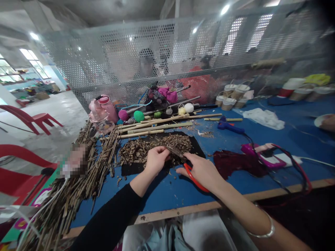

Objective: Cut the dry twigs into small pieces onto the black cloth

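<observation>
Looks like snipping now — your right hand gripping the red-handled metal scissors, your left hand pinched together, on what I can't tell, over crumbled brown dried plant bits — which calls for careful feeding next.

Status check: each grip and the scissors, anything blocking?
Right grip on red-handled scissors. Left grip pinched beside them, above brown plant scraps. Blue glue gun lies clear.

Red chairs stand on pale floor; a perforated screen rises; ceiling lights glow.
</observation>
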A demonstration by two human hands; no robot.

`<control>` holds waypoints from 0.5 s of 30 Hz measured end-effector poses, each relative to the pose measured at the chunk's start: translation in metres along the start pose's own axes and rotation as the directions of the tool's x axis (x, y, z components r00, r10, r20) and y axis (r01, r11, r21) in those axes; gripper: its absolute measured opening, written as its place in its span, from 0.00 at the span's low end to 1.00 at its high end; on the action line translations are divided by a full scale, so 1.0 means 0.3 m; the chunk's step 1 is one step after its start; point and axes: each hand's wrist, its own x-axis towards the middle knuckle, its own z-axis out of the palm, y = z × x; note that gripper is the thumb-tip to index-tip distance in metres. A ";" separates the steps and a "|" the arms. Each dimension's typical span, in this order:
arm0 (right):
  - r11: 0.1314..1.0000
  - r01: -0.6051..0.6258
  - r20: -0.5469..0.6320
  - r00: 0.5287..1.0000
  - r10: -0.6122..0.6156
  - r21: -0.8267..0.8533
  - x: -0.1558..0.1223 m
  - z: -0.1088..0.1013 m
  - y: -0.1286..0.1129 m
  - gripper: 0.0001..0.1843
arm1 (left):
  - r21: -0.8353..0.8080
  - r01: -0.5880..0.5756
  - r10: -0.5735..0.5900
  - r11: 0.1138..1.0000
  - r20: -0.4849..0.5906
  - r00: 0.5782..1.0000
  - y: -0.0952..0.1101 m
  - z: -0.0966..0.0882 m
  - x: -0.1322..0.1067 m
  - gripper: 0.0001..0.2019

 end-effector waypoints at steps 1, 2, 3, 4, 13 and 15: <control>1.000 -0.002 0.003 1.000 0.002 -0.013 0.003 -0.001 -0.001 0.23 | 0.037 -0.013 0.013 0.999 0.001 1.000 -0.002 -0.003 0.001 0.09; 1.000 -0.005 0.005 1.000 0.005 -0.030 0.006 -0.002 -0.002 0.22 | 0.074 -0.025 0.025 0.997 0.000 1.000 -0.005 -0.007 0.004 0.09; 0.999 -0.006 0.006 1.000 0.006 -0.047 0.008 -0.001 -0.002 0.22 | 0.104 -0.034 0.035 0.994 -0.001 0.999 -0.009 -0.010 0.007 0.09; 0.998 -0.005 0.007 1.000 0.006 -0.061 0.010 0.001 -0.001 0.21 | 0.127 -0.041 0.042 0.991 -0.003 0.999 -0.014 -0.014 0.011 0.09; 0.977 0.028 0.134 0.989 -0.058 0.211 0.036 -0.044 0.041 0.23 | 0.380 -0.060 0.064 0.923 0.000 0.998 -0.003 -0.062 0.027 0.26; 0.942 0.079 0.089 0.990 -0.113 0.325 0.059 -0.095 0.048 0.25 | 0.401 -0.078 0.086 0.913 -0.002 0.996 0.019 -0.089 0.032 0.29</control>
